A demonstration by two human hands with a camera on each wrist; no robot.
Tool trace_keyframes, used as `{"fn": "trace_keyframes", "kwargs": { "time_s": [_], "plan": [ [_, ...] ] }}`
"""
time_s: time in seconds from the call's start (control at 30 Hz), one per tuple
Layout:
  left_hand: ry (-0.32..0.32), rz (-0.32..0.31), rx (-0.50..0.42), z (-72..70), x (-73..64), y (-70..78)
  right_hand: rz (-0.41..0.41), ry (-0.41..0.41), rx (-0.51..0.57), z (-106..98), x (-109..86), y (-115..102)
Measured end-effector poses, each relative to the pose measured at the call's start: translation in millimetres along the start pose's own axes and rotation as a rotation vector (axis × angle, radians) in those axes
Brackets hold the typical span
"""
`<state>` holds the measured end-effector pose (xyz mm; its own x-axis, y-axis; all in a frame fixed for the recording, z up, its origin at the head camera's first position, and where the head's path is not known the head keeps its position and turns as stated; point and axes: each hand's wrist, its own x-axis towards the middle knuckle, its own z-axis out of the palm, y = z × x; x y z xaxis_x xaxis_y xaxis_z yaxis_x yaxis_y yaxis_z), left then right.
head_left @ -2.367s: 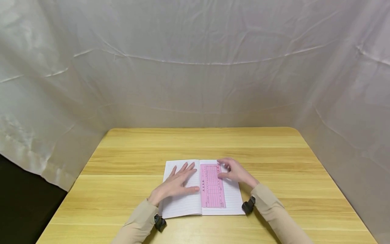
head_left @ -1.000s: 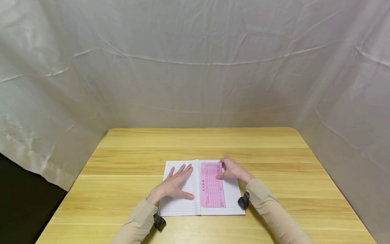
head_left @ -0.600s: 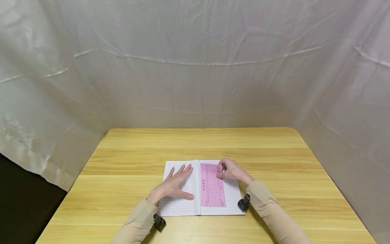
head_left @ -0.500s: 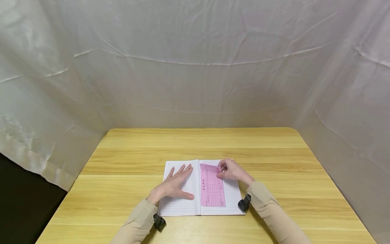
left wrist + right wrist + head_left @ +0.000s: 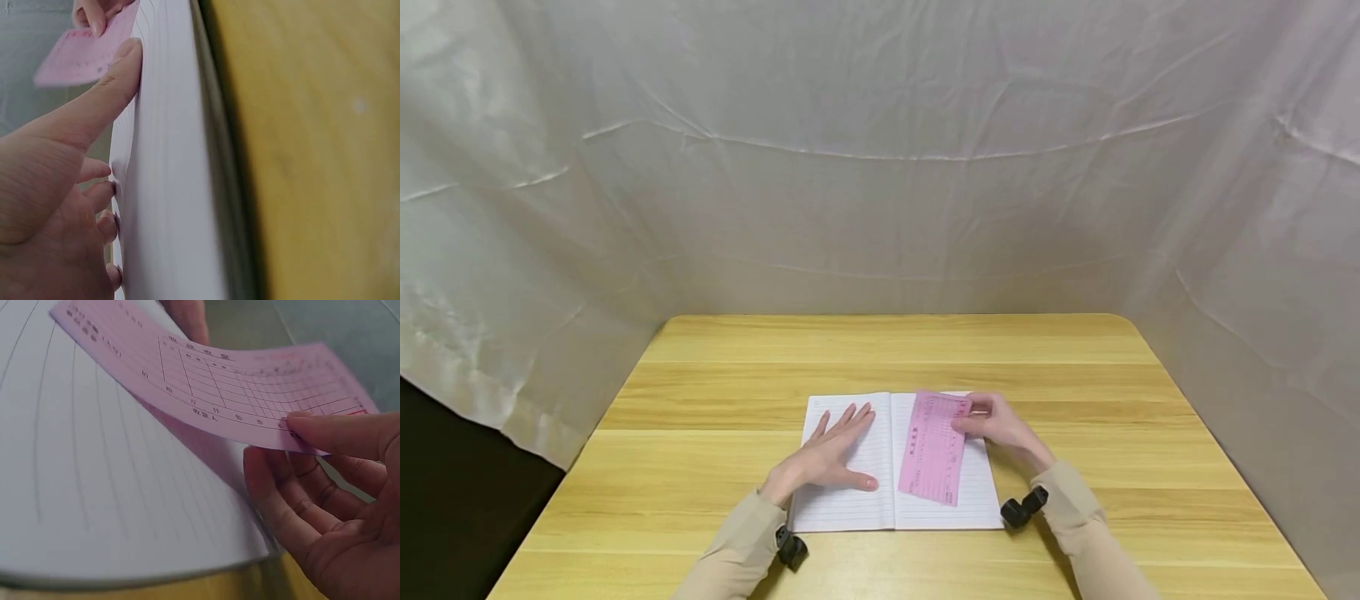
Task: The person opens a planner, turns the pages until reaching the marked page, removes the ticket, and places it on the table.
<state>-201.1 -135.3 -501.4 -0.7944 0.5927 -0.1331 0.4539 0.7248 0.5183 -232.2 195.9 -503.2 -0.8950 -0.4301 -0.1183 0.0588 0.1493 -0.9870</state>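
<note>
A pink printed receipt slip (image 5: 934,450) tilts above the right page of an open lined notebook (image 5: 981,500). My right hand (image 5: 1000,423) pinches the slip near its far right corner, thumb on top and fingers beneath. In the right wrist view the slip (image 5: 212,387) bows upward off the page, held by the right hand (image 5: 337,494). On the left page my left hand (image 5: 827,458) lies spread, fingers straight, pressing the paper. The left wrist view has the left hand's thumb (image 5: 94,106) resting on the page, with the pink slip (image 5: 87,56) beyond it.
The notebook lies on a wooden table (image 5: 715,400) near its front. Pale fabric sheeting (image 5: 880,217) hangs around the table's back and sides. Black cameras are strapped to both wrists, including the right wrist camera (image 5: 1022,508).
My right hand has lifted the pink slip off the page and shifted it to the right, tilting it. The left hand slid slightly left earlier and has since stayed on the left page.
</note>
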Motion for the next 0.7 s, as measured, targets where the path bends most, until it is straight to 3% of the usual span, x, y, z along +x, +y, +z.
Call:
{"fn": "trace_keyframes", "kwargs": {
  "time_s": [0.13, 0.4, 0.7],
  "plan": [
    [0.017, 0.014, -0.018, -1.3, -0.6, -0.5, 0.031, 0.017, 0.197, -10.2, -8.5, 8.2],
    [0.028, 0.024, -0.037, -2.4, -1.5, 0.0, 0.009, 0.114, 0.379, -33.0, -19.2, 21.6],
    [0.032, 0.024, -0.024, -1.2, -1.0, -0.4, 0.024, 0.196, 0.383, -49.2, -28.0, 26.0]
  ]
}}
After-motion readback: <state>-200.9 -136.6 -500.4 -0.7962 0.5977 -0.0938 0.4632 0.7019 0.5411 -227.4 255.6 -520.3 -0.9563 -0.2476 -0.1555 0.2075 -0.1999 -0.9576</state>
